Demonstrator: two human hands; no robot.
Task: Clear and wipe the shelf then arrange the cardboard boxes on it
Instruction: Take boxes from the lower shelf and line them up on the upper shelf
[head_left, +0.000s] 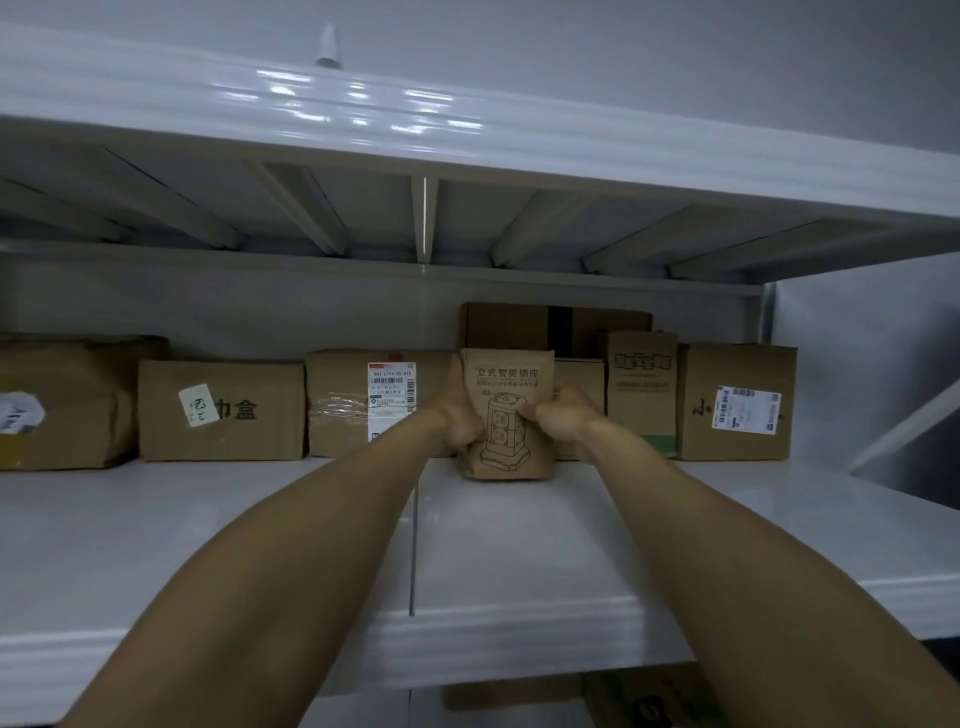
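A small upright cardboard box (506, 384) printed with a socket-tower drawing stands on the white shelf (260, 535), in the middle of the back row. My left hand (460, 415) grips its left side and my right hand (563, 415) grips its right side, thumbs on the front face. Beside it on the left stand a taped box with a barcode label (358, 415), a box with a white sticker (223, 410) and a crumpled brown box (67, 400). To the right stand a tall narrow box (642, 395) and a labelled box (735, 402).
A larger box (519, 325) stands behind the held one against the back wall. The upper shelf (467, 150) hangs low overhead. A shelf post (769, 317) closes the right end. More cardboard (649, 701) shows on the level below.
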